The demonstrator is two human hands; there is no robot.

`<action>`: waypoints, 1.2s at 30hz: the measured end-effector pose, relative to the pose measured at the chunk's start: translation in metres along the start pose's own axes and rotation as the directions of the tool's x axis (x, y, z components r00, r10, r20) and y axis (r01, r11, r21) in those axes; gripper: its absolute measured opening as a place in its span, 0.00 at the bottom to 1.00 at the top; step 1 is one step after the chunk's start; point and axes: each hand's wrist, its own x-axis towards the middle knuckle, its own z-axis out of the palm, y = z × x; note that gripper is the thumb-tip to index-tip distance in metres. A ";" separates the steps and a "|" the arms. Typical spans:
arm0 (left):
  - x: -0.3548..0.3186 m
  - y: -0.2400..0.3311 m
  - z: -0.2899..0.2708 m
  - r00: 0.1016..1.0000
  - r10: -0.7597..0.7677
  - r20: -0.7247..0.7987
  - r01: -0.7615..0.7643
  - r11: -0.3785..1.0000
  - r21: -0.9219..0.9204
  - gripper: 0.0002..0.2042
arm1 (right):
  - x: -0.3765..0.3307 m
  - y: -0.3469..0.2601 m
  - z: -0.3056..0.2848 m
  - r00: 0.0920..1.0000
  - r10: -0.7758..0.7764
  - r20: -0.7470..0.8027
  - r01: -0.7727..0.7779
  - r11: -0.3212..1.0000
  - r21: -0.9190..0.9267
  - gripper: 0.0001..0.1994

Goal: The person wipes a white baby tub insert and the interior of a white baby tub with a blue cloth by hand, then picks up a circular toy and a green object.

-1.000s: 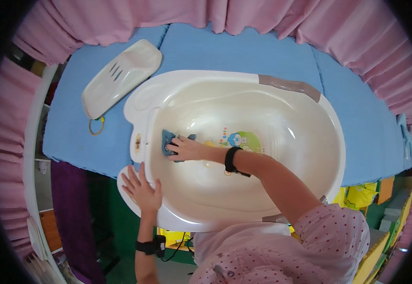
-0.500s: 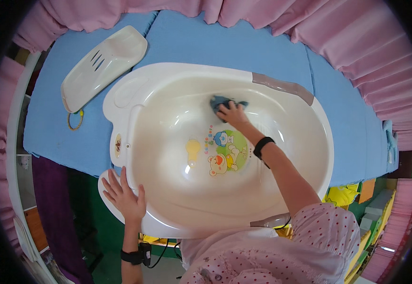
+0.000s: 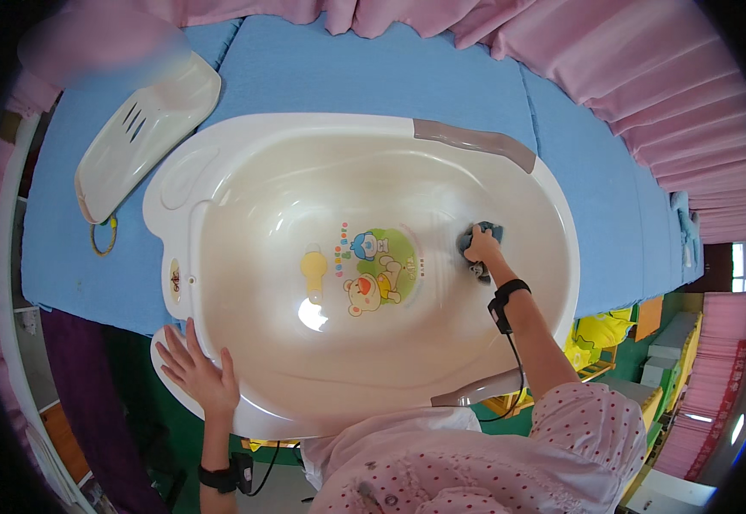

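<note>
A white baby bathtub point(image 3: 218, 163) rests on a blue mat, with a colourful cartoon picture point(image 3: 371, 270) on its floor. My right hand point(image 3: 479, 251) presses a blue cloth point(image 3: 481, 235) against the tub's inner right wall. A black band sits on that wrist. My left hand point(image 3: 194, 369) lies flat, fingers spread, on the tub's near left rim. It holds nothing.
A white slotted tub insert point(image 3: 141, 133) lies on the blue mat point(image 3: 373, 77) at the far left, a small ring beside it. Pink curtains point(image 3: 647, 77) hang behind and to the right. Green and yellow furniture stands below the mat's right edge.
My right hand has carried the blue cloth from the tub's left inner side, across the far wall, to the right inner wall. My left hand stays on the near rim.
</note>
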 end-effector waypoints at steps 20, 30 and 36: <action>-0.003 -0.007 -0.006 0.997 -0.068 0.025 0.071 0.985 -0.157 0.29 | -0.151 -0.327 0.014 -0.597 -0.802 0.022 0.716 -0.545 -0.436 0.09; 0.000 -0.006 -0.007 0.998 -0.065 0.011 0.066 0.984 -0.166 0.29 | -0.094 -0.348 -0.069 -0.320 -0.901 -0.291 0.708 -0.024 -0.706 0.18; 0.000 -0.005 -0.006 0.997 -0.072 0.019 0.074 0.989 -0.129 0.28 | -0.070 -0.325 -0.086 0.199 -0.884 -0.422 0.755 0.413 -0.510 0.21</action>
